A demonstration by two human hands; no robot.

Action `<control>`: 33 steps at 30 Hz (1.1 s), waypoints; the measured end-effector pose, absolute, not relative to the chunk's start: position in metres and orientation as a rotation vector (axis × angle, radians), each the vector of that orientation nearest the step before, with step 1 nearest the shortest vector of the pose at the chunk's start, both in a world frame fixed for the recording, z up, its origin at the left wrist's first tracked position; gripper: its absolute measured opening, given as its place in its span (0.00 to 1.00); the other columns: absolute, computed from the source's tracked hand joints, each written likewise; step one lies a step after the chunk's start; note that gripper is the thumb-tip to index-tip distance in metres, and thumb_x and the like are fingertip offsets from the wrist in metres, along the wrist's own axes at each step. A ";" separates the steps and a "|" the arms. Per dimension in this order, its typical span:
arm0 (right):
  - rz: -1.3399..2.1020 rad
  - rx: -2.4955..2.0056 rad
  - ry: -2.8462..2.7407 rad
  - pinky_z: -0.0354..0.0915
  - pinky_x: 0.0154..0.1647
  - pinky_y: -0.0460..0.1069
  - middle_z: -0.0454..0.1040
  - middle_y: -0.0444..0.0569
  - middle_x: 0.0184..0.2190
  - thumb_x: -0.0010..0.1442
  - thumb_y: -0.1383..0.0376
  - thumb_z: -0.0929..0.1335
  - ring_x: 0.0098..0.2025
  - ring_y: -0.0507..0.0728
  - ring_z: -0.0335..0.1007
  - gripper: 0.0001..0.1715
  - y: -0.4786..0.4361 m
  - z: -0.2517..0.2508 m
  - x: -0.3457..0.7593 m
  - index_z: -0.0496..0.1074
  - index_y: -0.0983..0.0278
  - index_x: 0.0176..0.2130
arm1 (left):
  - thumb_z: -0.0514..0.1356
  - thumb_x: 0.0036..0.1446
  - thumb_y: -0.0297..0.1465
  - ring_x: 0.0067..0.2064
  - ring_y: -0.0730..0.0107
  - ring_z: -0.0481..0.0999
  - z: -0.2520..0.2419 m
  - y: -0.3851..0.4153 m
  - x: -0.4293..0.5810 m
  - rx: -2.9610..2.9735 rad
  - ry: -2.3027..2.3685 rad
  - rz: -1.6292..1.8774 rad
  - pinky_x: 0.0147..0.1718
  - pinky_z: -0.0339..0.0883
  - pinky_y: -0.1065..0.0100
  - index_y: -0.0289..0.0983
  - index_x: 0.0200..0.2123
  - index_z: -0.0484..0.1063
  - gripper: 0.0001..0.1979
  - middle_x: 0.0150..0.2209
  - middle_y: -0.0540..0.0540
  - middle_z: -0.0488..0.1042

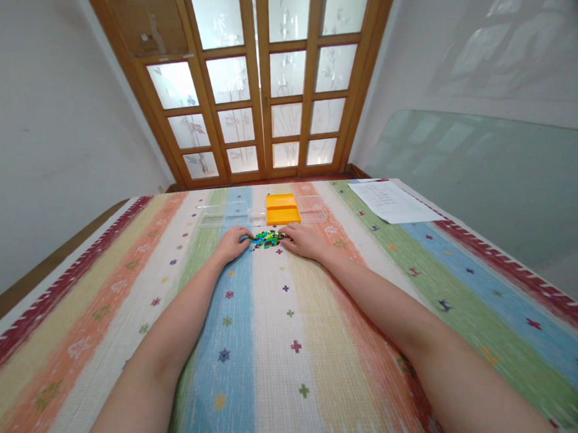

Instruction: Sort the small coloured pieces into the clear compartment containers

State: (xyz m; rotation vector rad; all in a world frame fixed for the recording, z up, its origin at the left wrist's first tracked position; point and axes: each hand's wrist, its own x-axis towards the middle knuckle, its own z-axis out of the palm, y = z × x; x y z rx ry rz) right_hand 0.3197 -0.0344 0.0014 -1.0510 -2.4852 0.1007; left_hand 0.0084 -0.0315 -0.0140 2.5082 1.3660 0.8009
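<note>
A small heap of tiny colourful pieces [267,238], mostly green and blue with some yellow and dark red, lies on the striped cloth; they are too small to name. My left hand [232,244] rests at the heap's left edge, its fingers slightly bent and parted. On the opposite side, my right hand [303,240] has its fingertips at the edge of the heap, fingers extended inward. I see no piece lifted by either hand. Just beyond the heap stands an orange-yellow box [283,221] with a divider across it.
A clear plastic tray [222,215] lies behind my left hand, and another clear tray [313,209] is right of the orange-yellow box. A printed paper sheet [391,203] lies at the far right of the striped tablecloth [278,349]. Wooden glazed doors [260,80] stand beyond.
</note>
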 end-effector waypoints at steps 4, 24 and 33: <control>0.103 -1.039 -2.482 0.64 0.51 0.52 0.78 0.55 0.48 0.72 0.60 0.68 0.51 0.61 0.72 0.15 -0.035 0.002 0.320 0.76 0.62 0.55 | 0.56 0.58 0.25 0.52 0.57 0.76 -0.015 -0.031 0.008 2.504 1.415 0.796 0.59 0.67 0.55 0.40 0.44 0.81 0.16 0.47 0.44 0.80; -0.007 -0.853 -2.587 0.65 0.52 0.54 0.77 0.54 0.44 0.74 0.61 0.65 0.48 0.61 0.71 0.14 -0.038 0.006 0.311 0.80 0.61 0.49 | 0.61 0.58 0.29 0.50 0.56 0.77 -0.011 -0.035 0.009 2.506 1.467 0.775 0.57 0.68 0.55 0.39 0.41 0.80 0.09 0.45 0.43 0.79; 0.130 -0.683 -2.608 0.63 0.63 0.59 0.74 0.55 0.56 0.70 0.62 0.69 0.59 0.63 0.68 0.17 -0.046 0.006 0.302 0.77 0.58 0.57 | 0.64 0.61 0.32 0.49 0.57 0.76 -0.007 -0.046 0.033 2.547 1.472 0.742 0.54 0.69 0.57 0.39 0.38 0.78 0.04 0.43 0.43 0.78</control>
